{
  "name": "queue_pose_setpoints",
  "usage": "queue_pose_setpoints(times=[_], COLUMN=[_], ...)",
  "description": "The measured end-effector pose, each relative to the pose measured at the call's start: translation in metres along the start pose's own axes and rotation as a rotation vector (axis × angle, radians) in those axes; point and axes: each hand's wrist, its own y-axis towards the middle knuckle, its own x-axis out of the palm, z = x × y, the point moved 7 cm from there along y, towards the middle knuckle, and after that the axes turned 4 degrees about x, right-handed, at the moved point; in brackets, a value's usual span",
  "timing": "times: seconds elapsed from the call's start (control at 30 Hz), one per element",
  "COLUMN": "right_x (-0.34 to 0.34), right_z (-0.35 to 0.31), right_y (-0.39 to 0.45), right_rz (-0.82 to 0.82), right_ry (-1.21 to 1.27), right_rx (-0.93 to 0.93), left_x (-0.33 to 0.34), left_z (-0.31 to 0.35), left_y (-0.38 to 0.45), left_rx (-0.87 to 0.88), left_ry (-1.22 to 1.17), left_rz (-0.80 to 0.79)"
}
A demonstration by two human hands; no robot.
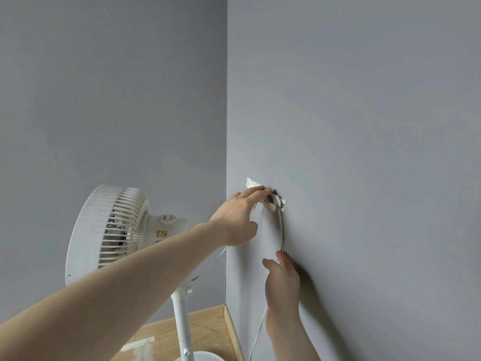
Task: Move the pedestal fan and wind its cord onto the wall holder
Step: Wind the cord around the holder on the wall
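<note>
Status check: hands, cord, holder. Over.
Left hand at wall holder, fingers on the wound loops. Right hand grips cord below. Fan parked alongside. Nothing blocking.

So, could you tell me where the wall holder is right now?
The wall holder is on the right-hand wall near the corner, under the left hand's fingertips, right of the pedestal fan.

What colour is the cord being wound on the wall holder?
White to pale grey; the cord shows best in the head view, hanging from the wall holder.
</note>
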Motion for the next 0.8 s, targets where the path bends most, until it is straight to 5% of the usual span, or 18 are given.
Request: queue_pose_setpoints(times=[0.47, 0.8], right_x=[0.038, 0.046], right_z=[-0.013, -0.022], right_y=[0.012, 0.029], right_rz=[-0.121, -0.150], right_ry=[-0.129, -0.232], right_rx=[-0.108, -0.126], left_x=[-0.003, 0.010], left_z=[-0.006, -0.053], left_y=[0.005, 0.020], left_rx=[0.061, -0.214], left_ry=[-0.060, -0.296], left_rz=[0.054, 0.079])
